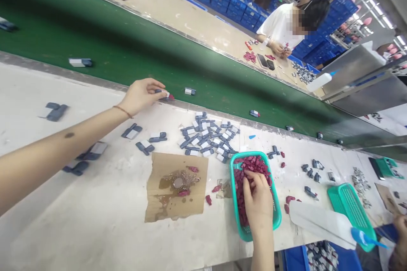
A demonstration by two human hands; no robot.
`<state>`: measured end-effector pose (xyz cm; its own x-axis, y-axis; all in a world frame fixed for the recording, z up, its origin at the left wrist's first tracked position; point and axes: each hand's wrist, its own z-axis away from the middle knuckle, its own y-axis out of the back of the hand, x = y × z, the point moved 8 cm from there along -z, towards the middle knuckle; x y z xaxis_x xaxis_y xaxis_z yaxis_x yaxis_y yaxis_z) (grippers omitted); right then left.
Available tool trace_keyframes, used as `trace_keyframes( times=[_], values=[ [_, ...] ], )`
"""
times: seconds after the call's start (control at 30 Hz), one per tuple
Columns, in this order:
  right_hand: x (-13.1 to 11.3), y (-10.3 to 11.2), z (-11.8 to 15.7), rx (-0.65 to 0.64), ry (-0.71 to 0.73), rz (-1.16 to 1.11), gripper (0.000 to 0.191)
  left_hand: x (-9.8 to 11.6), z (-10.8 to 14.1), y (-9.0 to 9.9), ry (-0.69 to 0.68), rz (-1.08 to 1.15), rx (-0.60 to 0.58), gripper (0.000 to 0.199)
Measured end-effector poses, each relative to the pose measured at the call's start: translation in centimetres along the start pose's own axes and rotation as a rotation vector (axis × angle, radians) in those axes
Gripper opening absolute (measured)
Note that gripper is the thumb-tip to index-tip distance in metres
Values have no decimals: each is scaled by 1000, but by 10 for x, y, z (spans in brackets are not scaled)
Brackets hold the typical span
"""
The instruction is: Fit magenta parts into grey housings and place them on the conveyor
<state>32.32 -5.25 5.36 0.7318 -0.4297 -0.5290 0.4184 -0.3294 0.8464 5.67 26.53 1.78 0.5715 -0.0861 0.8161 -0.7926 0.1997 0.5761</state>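
My left hand (140, 98) is at the near edge of the green conveyor belt (219, 82), fingers closed on a small grey-blue and white plastic part with a dark red end (165, 94). My right hand (259, 201) reaches down into a green plastic basket (277, 216) of small dark red pieces (254, 163). Its fingers are curled in among them, and whatever lies between the fingertips is hidden. Left of the basket lies a piece of cardboard (197, 199) with a wet glue-like patch and a few red pieces. A heap of grey-and-white parts (206, 135) sits behind it.
Similar parts (190, 91) lie spaced along the belt. A white squeeze bottle with blue tip (324, 222) and another green basket (349, 203) stand at right. Across the belt a person in a white top (276, 21) handles small pieces. Another person's hand (401, 224) shows at the right edge.
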Motion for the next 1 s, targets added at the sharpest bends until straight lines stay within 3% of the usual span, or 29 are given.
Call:
trace_keyframes(
  times=[0.1, 0.2, 0.37, 0.53, 0.67, 0.8, 1.0],
  values=[
    [8, -3, -12, -95, 84, 414, 26, 4, -27, -9, -57, -144, 18, 32],
    [7, -12, -17, -134, 145, 654, 23, 23, -36, -31, -214, -261, -12, 36],
    [0, -24, -13, -124, 331, 778, 26, 52, -34, -88, -479, -369, -191, 43],
    [1, -30, -13, -122, 380, 809, 32, 63, -40, -111, -497, -347, -200, 34],
    [-1, -30, -17, -111, 369, 703, 23, 74, -40, -113, -446, -225, -182, 25],
    [1, -23, -20, -113, 314, 469, 21, 80, -26, -108, -359, -12, -195, 30],
    [18, -3, -20, -112, 15, -282, 13, 61, 38, -87, -115, 378, -347, 33]
  ],
)
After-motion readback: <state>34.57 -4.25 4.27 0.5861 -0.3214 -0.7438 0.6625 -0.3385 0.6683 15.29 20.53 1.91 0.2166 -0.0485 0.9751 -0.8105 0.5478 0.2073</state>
